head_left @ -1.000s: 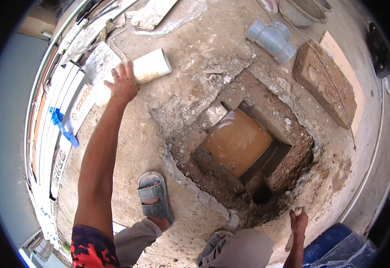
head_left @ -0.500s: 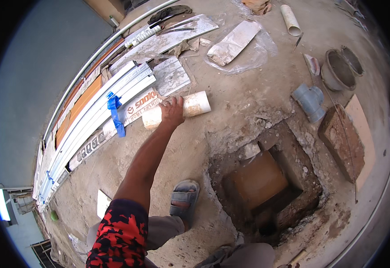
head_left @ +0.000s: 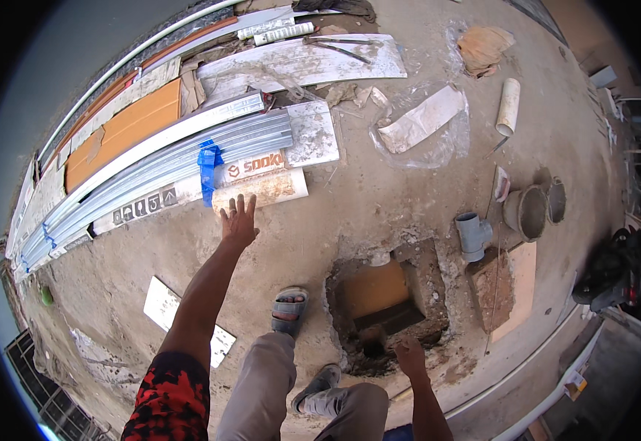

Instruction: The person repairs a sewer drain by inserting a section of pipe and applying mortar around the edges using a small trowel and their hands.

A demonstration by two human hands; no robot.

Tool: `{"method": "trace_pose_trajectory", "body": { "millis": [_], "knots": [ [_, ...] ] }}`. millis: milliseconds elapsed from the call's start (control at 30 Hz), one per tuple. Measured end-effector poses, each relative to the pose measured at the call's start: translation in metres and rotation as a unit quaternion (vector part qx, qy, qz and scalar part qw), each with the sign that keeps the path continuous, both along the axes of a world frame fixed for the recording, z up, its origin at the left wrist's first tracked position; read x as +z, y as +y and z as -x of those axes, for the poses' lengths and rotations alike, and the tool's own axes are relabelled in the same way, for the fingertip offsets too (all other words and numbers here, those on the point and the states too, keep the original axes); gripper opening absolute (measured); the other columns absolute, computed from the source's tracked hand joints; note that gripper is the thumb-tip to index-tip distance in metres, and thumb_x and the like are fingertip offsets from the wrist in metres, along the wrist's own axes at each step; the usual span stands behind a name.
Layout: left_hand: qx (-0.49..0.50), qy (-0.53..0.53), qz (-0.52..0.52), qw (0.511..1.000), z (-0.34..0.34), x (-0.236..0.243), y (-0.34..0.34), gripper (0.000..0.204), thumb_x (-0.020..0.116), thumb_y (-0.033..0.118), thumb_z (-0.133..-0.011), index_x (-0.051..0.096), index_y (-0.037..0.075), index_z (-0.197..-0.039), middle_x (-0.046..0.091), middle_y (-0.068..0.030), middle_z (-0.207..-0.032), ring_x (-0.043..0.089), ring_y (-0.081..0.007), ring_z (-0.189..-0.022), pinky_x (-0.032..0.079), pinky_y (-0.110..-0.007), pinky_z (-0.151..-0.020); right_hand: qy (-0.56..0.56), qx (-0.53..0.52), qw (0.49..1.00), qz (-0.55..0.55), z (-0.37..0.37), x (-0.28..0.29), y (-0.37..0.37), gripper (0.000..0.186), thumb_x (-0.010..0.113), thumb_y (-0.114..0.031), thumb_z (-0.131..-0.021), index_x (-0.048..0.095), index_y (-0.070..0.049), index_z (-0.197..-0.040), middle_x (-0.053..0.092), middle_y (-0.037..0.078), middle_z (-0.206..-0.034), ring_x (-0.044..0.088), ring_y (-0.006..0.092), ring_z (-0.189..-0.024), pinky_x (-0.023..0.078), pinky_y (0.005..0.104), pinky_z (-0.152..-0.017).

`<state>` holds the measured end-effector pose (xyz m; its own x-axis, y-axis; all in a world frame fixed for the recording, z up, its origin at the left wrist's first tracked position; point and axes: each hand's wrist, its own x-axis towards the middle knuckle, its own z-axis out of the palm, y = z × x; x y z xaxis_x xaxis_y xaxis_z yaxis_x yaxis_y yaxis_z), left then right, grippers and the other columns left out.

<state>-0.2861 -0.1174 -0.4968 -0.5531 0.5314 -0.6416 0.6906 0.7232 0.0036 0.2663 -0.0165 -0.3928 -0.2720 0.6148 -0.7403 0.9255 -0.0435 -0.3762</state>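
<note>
where a grey wall (head_left: 41,110) edges dusty floor (head_left: 379,198), left hand (head_left: 239,226) spread at white pipe (head_left: 280,187), right hand (head_left: 410,358) near pit (head_left: 430,294), grip unclear

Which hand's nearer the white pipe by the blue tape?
Left: left hand is at the near side of the white pipe; right hand is farther, by the pit.

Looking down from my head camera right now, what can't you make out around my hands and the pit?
All in the head view:
- Floor of the pit: hidden under muddy water.
- Right hand: blurred and seen from the back, so whether it holds anything is unclear.
- White pipe: partly covered by the left hand; whether they touch is unclear.
- Blue thing: cut off by the lower edge.
</note>
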Motion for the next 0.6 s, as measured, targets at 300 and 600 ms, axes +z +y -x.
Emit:
{"method": "trace_pose_trajectory", "body": {
  "millis": [300, 600],
  "knots": [
    [-0.146, -0.021, 0.006, 0.989, 0.072, -0.078, 0.030, 0.111, 0.081, 0.045, -0.071, 0.012, 0.017, -0.154, 0.028, -0.0170, -0.153, 0.027, -0.0354, -0.143, 0.024, -0.054, -0.114, 0.115, 0.354, 0.904, -0.211, 0.423, -0.072, 0.308, 0.045, 0.065, -0.019, -0.086, 0.053, 0.002, -0.123, 0.057, 0.025, -0.117, 0.055, 0.0428, -0.108, 0.047, 0.0484, -0.092],
    [-0.137, -0.062, -0.207, 0.967, 0.083, -0.116, 0.043, 0.103, 0.086, 0.046, -0.054, 0.042, 0.011, -0.141, 0.046, -0.0200, -0.134, 0.045, -0.0368, -0.125, 0.034, -0.055, -0.107, -0.026, 0.454, 0.778, -0.434, 0.717, -0.219, 0.506, 0.082, 0.064, -0.056, -0.084, 0.035, -0.013, -0.148, 0.029, 0.015, -0.154, 0.034, 0.0375, -0.138, 0.033, 0.0551, -0.109]
  ]
}}
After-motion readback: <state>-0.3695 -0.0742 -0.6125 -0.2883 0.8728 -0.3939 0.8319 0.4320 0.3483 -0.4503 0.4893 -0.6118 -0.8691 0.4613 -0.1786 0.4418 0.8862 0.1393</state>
